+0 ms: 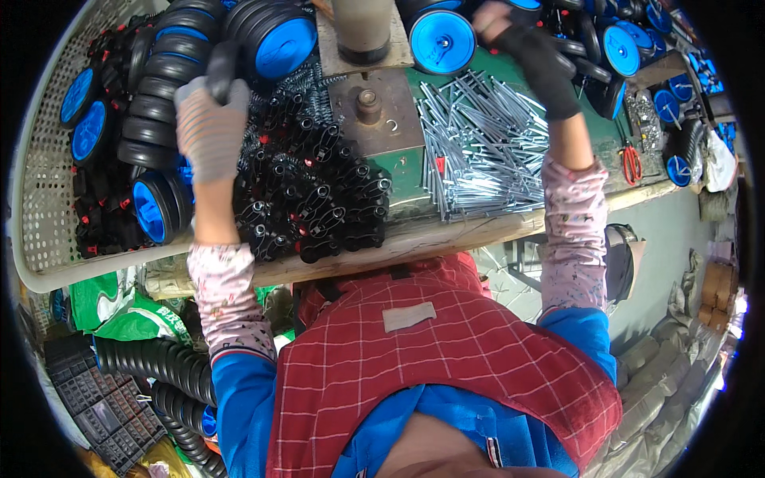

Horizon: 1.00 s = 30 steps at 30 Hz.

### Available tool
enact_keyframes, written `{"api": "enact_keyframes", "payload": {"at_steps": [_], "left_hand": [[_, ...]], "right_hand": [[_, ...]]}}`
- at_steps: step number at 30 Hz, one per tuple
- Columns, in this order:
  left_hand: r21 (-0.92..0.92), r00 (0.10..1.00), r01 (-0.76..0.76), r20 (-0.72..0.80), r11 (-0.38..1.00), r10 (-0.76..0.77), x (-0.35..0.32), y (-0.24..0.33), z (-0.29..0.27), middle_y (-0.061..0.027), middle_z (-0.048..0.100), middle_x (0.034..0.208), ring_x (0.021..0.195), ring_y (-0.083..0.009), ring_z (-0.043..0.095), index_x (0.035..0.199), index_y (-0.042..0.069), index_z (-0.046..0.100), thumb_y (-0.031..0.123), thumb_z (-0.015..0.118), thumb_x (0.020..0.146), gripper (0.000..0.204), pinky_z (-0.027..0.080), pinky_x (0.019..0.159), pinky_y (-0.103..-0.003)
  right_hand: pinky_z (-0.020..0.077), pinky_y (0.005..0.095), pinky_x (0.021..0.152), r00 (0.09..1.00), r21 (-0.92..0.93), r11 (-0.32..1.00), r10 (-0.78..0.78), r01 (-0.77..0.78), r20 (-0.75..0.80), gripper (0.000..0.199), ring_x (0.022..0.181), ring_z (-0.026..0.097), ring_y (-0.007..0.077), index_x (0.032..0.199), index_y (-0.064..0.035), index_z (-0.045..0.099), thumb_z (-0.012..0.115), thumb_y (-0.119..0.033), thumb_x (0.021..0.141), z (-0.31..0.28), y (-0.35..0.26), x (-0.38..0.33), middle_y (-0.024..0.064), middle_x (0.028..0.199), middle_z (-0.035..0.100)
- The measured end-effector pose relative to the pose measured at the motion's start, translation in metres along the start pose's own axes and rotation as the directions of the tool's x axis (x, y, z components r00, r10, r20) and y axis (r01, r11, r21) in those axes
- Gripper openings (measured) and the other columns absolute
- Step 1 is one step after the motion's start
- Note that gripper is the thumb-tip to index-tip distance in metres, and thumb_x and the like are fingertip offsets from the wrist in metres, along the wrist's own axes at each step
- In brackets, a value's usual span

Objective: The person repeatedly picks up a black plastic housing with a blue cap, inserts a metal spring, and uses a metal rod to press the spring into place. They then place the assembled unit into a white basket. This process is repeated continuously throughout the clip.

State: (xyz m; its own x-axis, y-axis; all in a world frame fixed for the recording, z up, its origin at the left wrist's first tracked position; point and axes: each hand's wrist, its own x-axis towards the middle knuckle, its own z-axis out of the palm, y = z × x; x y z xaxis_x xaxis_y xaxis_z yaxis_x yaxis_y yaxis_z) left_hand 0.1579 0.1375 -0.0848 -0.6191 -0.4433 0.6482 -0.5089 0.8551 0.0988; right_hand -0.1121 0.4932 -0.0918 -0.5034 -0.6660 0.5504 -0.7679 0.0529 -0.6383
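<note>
Red checked apron [446, 358] over a blue top fills the bottom of the view, closest of all, both patterned sleeves rising from it toward the tabletop [446, 235]. Far left, a white perforated tray [40, 183] holds stacked black wheels with blue hubs [159, 209]. Now the left hand [209, 127], in a grey knitted glove, is up over that stack, fingers curled and closed around a black wheel [223, 68]; only the wheel's dark edge shows above the glove, so its hub is hidden. Just right of it sits a heap of small black plastic brackets with red tabs [319, 191], then a grey metal press block with a round post [368, 107], its top cut off by the frame edge. Next comes a spread of shiny steel rods [478, 151] on the green surface. Over to the right hand [534, 60], in a black fingerless glove, reaching to the far edge beside a black wheel with a bright blue hub [442, 41]; fingertips blur at the rim, and I cannot tell whether it grips anything. Far right, red-handled pliers [632, 163] lie small and hard to read.
</note>
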Motion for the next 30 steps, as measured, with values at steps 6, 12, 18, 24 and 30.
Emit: {"api": "enact_keyframes", "payload": {"at_steps": [6,12,18,24,30], "left_hand": [[-0.838,0.928,0.365,0.290,0.406,-0.235,-0.057,0.015,-0.057,-0.0142,0.064,0.118,0.103,-0.0224,0.062,0.127,-0.003,0.054,0.025,0.068,0.094,0.045,0.049,0.093,-0.034],[-0.606,0.613,0.789,0.787,-0.104,0.065,-0.100,0.092,-0.062,-0.0139,0.060,0.126,0.114,-0.0210,0.059,0.138,-0.002,0.048,0.030,0.060,0.095,0.055,0.048,0.100,-0.034],[-0.581,0.591,0.806,0.780,-0.112,0.208,-0.097,0.106,-0.059,-0.0118,0.060,0.124,0.114,-0.0174,0.059,0.136,-0.001,0.048,0.030,0.061,0.095,0.053,0.049,0.100,-0.033],[-0.379,0.507,0.840,0.803,-0.387,0.314,-0.091,0.104,-0.069,-0.0119,0.061,0.122,0.112,-0.0177,0.060,0.136,0.000,0.047,0.035,0.061,0.097,0.054,0.051,0.096,-0.032],[-0.267,0.335,0.942,0.739,-0.201,0.584,-0.070,0.061,-0.074,-0.0118,0.068,0.117,0.105,-0.0206,0.067,0.137,-0.002,0.050,0.034,0.051,0.104,0.049,0.055,0.093,-0.035]], "right_hand": [[0.0523,0.0395,0.072,0.929,-0.356,0.930,0.052,0.088,0.366,0.018,0.089,0.067,0.0305,0.102,-0.0084,0.067,0.067,-0.005,0.084,0.067,0.029,-0.077,0.0124,0.097,0.067],[0.0536,0.0272,0.072,0.918,0.603,0.730,0.395,-0.321,0.009,0.017,0.079,0.064,0.0116,0.116,-0.0021,0.053,0.056,-0.008,0.100,0.065,-0.077,-0.064,0.0077,0.095,0.068],[0.0538,0.0271,0.079,0.981,0.275,0.943,0.162,-0.185,0.103,0.025,0.088,0.069,0.0148,0.124,-0.0008,0.052,0.057,-0.006,0.100,0.080,-0.136,-0.073,0.0118,0.102,0.070],[0.0446,0.0476,0.099,0.909,-0.098,0.964,-0.195,0.246,0.369,0.084,0.125,0.053,0.0401,0.145,-0.0031,0.043,0.073,-0.048,0.080,0.080,-0.149,-0.054,0.0202,0.141,0.051],[0.0397,0.0539,0.107,0.848,-0.349,0.803,-0.330,0.483,0.414,0.080,0.121,0.059,0.0383,0.137,-0.0017,0.053,0.079,-0.036,0.070,0.077,-0.140,-0.070,0.0186,0.132,0.060]]}}
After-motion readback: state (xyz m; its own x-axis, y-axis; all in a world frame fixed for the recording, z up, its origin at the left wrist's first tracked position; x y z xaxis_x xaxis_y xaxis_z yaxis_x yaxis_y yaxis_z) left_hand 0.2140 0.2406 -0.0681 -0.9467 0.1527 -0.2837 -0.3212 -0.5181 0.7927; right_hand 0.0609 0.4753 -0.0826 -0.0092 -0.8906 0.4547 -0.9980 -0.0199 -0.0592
